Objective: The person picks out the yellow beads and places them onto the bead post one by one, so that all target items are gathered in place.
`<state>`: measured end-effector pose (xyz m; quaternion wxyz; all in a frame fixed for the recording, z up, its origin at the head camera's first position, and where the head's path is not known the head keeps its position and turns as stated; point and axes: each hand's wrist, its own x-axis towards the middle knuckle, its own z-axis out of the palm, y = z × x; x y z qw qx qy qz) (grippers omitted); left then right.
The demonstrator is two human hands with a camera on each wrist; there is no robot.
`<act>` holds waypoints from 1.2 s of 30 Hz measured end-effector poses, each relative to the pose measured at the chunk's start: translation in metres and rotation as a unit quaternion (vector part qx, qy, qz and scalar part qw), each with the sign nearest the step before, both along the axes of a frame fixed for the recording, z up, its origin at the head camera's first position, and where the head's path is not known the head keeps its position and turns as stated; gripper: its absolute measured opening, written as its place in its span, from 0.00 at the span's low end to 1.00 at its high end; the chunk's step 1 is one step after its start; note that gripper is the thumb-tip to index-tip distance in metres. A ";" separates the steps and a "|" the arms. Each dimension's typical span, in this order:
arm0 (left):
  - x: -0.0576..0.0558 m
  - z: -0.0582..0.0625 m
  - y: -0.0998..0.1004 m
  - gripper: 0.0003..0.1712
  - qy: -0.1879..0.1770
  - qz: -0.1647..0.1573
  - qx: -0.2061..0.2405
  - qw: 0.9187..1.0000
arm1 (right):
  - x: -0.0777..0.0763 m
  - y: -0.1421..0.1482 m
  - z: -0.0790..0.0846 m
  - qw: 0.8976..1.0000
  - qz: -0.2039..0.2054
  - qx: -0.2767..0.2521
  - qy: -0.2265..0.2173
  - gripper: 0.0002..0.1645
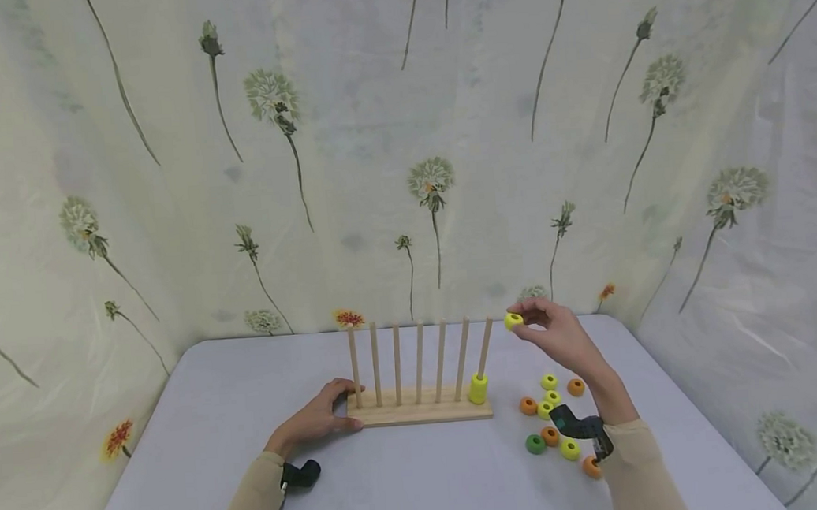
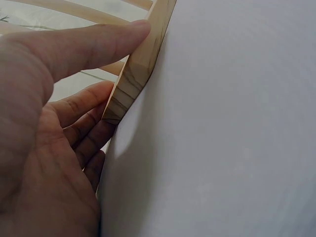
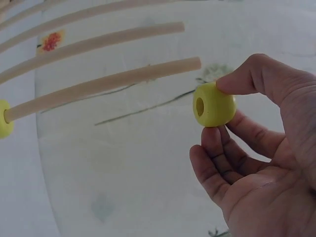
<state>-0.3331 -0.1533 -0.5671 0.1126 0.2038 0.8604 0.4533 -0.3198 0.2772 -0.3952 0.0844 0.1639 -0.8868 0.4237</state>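
Note:
My right hand (image 1: 560, 338) pinches a yellow bead (image 3: 214, 104) between thumb and fingers, its hole showing. In the head view it is raised just right of the top of the rightmost peg (image 1: 485, 348). Yellow beads (image 1: 478, 389) are stacked low on that peg; the other pegs carry none. The pegs stand in a row on a wooden base (image 1: 420, 416). My left hand (image 1: 316, 415) holds the left end of this base, thumb on the near edge and fingers around the far side, as the left wrist view shows.
Loose yellow, orange and green beads lie on the table right of the base, among them a green bead (image 1: 535, 444) and an orange bead (image 1: 576, 387). Some sit below my right forearm. A flower-print curtain (image 1: 360, 171) hangs behind the white table (image 1: 425, 491).

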 end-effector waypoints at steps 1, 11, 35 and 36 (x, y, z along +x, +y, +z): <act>0.000 0.000 0.000 0.37 -0.001 0.001 0.000 1.000 | 0.000 -0.001 0.001 1.000 0.000 -0.001 0.000 0.20; 0.000 0.000 0.000 0.37 0.003 -0.004 -0.003 1.000 | 0.003 -0.010 0.014 1.000 0.003 0.002 0.021 0.22; 0.001 0.003 0.001 0.36 0.002 -0.002 -0.006 1.000 | -0.004 -0.026 0.018 0.999 0.036 -0.006 0.023 0.20; 0.001 0.003 0.001 0.36 0.001 -0.001 -0.007 1.000 | -0.004 -0.026 0.019 0.999 0.036 -0.005 0.022 0.20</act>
